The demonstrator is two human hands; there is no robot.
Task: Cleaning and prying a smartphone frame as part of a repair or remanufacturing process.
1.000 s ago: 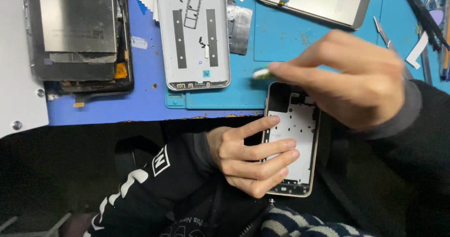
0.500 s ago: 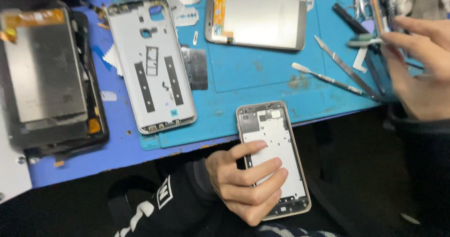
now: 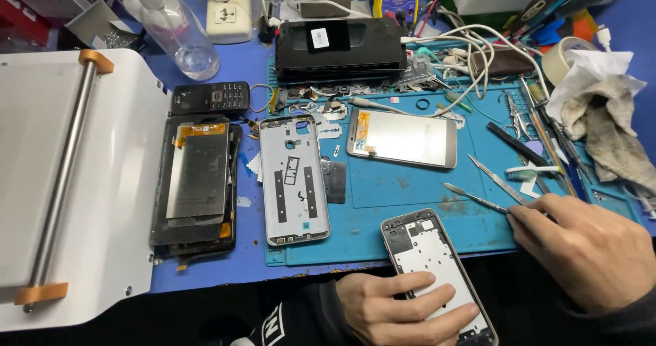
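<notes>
Two bare hands work at the lower edge of the frame. At bottom centre, the left hand (image 3: 393, 312) is curled around a stripped phone frame (image 3: 437, 267), fingers wrapped over its lower half and thumb lying along its left side; the frame's upper end rests on the front edge of the blue work mat (image 3: 410, 189), with its pale inner plate facing up. At lower right, the right hand (image 3: 588, 250) has its fingers drawn together, fingertips closing on the handle end of a thin metal pry tool (image 3: 475, 198) that lies on the mat, its flat tip pointing toward the upper left. A second slim metal tool (image 3: 497, 180) lies just beside it, nearly parallel.

Left of centre on the mat lies a silver back cover (image 3: 294, 180), inner side up, and above the middle lies a phone screen assembly (image 3: 402, 138) face down. Off the mat to the left, on the blue bench (image 3: 205, 264), a dark display module (image 3: 198, 182) sits beside a white machine (image 3: 75, 182) with a metal roller bar. A small black keypad phone (image 3: 210, 97) lies above the module, a clear bottle (image 3: 174, 31) stands at the upper left, and a crumpled cloth (image 3: 605, 120) lies at the right edge.
</notes>
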